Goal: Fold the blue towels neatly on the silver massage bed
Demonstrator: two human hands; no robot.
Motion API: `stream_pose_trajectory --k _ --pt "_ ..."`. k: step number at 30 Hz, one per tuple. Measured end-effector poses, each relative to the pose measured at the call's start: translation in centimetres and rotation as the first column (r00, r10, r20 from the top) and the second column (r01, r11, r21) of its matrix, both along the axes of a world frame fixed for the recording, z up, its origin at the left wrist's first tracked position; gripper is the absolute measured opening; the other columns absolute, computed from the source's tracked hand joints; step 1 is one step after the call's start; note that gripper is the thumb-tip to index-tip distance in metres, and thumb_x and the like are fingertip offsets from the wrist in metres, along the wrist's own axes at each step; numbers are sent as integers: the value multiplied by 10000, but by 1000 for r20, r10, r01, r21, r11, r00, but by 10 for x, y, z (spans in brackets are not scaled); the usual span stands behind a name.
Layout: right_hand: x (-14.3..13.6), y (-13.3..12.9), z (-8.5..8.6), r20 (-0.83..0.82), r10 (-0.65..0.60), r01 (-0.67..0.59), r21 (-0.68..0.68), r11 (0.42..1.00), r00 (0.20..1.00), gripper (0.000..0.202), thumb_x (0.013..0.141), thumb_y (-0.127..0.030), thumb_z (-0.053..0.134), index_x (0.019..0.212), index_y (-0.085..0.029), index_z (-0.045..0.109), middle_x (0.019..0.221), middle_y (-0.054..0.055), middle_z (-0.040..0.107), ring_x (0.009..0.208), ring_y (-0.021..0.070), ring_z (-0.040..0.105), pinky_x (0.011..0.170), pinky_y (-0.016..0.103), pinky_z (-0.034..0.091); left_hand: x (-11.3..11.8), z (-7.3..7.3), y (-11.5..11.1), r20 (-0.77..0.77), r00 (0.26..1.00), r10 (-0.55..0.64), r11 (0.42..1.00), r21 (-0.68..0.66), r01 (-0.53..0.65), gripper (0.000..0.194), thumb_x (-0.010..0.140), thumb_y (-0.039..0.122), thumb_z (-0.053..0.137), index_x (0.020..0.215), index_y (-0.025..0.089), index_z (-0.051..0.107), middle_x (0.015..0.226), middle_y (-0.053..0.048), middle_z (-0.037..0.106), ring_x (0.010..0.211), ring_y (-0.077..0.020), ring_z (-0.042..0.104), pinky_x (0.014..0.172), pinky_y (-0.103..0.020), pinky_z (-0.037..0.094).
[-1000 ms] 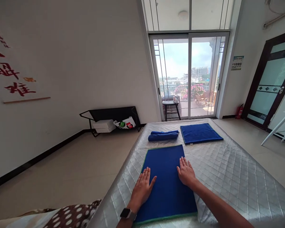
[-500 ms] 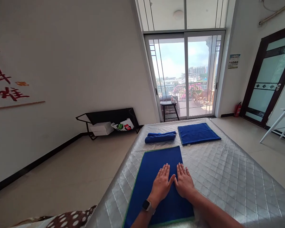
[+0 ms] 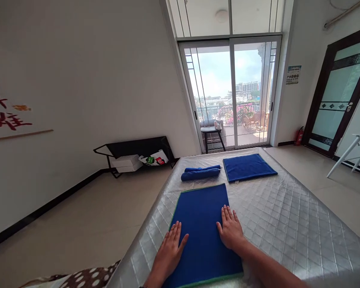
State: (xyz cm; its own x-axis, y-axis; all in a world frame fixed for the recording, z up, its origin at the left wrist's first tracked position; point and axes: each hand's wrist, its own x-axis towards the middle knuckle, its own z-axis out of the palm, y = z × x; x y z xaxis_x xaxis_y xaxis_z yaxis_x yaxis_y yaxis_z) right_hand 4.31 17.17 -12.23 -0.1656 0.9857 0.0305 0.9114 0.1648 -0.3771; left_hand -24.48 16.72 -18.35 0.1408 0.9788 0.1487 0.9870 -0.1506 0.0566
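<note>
A blue towel (image 3: 202,232) with green edging lies spread flat on the silver quilted cover (image 3: 270,216). On its left edge my left hand (image 3: 170,247) rests flat, fingers stretched forward and thumb apart. My right hand (image 3: 230,228) lies palm down along the towel's right edge, its fingers also extended. Neither hand grips anything. Beyond the towel are rolled blue towels (image 3: 201,173), side by side, and to their right a folded blue towel (image 3: 249,167) lying flat.
A black rack (image 3: 135,148) by the left wall holds white boxes (image 3: 126,164) and a printed bag (image 3: 154,159). Behind the covered surface, a dark stool (image 3: 211,132) stands at the sliding glass door (image 3: 232,92). White furniture legs (image 3: 345,157) stand at right; a brown dotted cloth (image 3: 90,276) lies lower left.
My left hand has slid left and slightly toward me, from the towel's middle to its left edge. The right hand has stayed almost in place. The view has shifted slightly.
</note>
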Motion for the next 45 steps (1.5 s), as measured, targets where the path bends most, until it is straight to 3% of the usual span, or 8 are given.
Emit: stream_pose_trajectory --k 7,18,24,27,29,32,40,45 --pt "3 -7 13 62 2 -3 14 1000 998 660 1021 -411 215 1563 -34 223 1625 142 192 1523 224 122 1232 412 64 6 5 -7 5 1000 18 999 45 -19 792 978 615 135 1534 86 328 1602 -127 334 1488 -253 290 1211 -438 270" --pt "9 -68 1 26 36 -34 -49 998 999 718 1016 -542 184 1582 -101 156 1643 90 142 1524 227 112 1239 428 92 13 20 -10 -6 1000 8 995 97 -7 829 982 637 136 1497 35 381 1561 -179 391 1460 -280 347 1193 -476 306" --pt "8 -68 9 -2 43 -43 -57 997 999 710 1015 -530 228 1575 -96 188 1636 95 137 1522 241 125 1238 447 106 94 47 -6 5 988 -152 981 124 150 751 1013 582 147 1490 64 408 1549 -157 422 1453 -245 367 1184 -428 334" --pt "8 -70 11 -8 50 -51 -65 997 999 701 1013 -510 255 1569 -86 212 1633 99 121 1521 253 126 1238 463 109 138 50 2 -5 962 -272 958 90 271 710 1022 552 148 1494 90 411 1556 -140 420 1460 -231 355 1187 -421 328" --pt "8 -72 13 -13 59 -59 -72 996 998 697 1013 -505 263 1566 -83 220 1632 98 120 1521 254 122 1239 465 106 147 45 6 -6 957 -289 955 69 288 701 1021 554 165 1502 101 400 1558 -138 418 1464 -236 347 1189 -436 323" --pt "9 -74 16 -17 74 -75 -95 993 997 704 1013 -513 271 1565 -81 216 1630 103 133 1522 248 106 1241 458 106 128 35 5 -13 967 -254 965 68 254 690 1017 563 194 1528 130 358 1567 -127 409 1472 -245 329 1194 -460 312" --pt "11 -77 17 -24 79 -82 -116 990 997 715 1015 -536 253 1568 -87 194 1635 98 112 1523 247 87 1245 455 108 4 6 -38 -18 997 -74 995 68 75 675 1021 538 200 1582 165 162 1607 -99 332 1482 -241 304 1194 -470 311" --pt "12 -77 9 -24 78 -80 -68 994 997 738 1010 -588 210 1568 -104 212 1635 93 135 1520 252 120 1244 453 128 -13 2 -58 30 998 -50 995 90 47 698 1017 538 254 1588 184 65 1622 -95 298 1480 -246 307 1186 -470 331"
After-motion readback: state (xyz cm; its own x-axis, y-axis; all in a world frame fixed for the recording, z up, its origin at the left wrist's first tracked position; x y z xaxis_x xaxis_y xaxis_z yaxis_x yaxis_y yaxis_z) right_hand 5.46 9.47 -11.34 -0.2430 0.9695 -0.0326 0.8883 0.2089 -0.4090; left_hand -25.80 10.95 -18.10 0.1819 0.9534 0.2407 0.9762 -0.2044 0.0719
